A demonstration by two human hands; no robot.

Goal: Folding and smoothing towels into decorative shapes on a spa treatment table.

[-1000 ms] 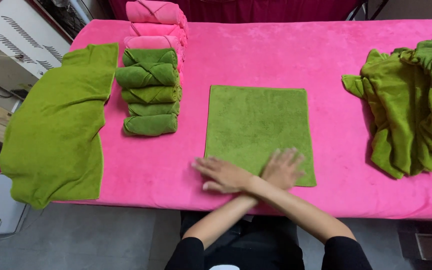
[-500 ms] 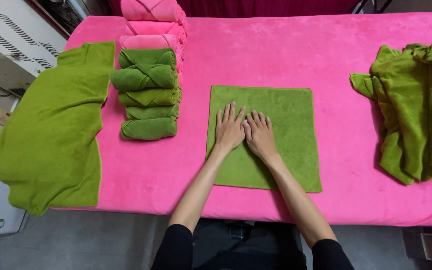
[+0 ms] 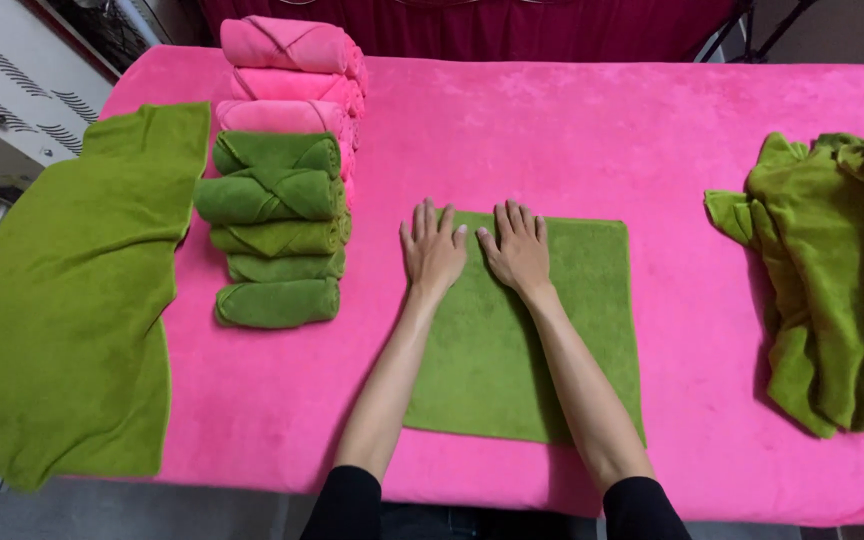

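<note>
I look down at a long surface (image 3: 572, 130) covered in bright pink plush fabric. A flat, square, green terry towel (image 3: 542, 350) lies spread out on it right in front of me, its near edge close to the surface's near edge.

My left hand (image 3: 433, 249) rests palm down at the towel's far left corner, fingers straight and slightly spread, fingertips reaching just past the far edge onto the pink cover. My right hand (image 3: 518, 248) lies palm down just beside it, flat on the towel near its far edge, fingers straight and together. The two hands sit side by side with thumbs nearly touching. Neither grips anything; both are fully open and pressed flat on the cloth. My bare forearms run back across the towel toward me, with black sleeves at the elbows.

To the left of the towel stands a row of rolled green towels (image 3: 277, 225), and beyond them, farther from me, rolled pink towels (image 3: 292, 75) continue the row. Farther left, a large green towel (image 3: 72, 290) drapes over the surface's left end. Well apart on the right lies a crumpled heap of green towels (image 3: 832, 280).
</note>
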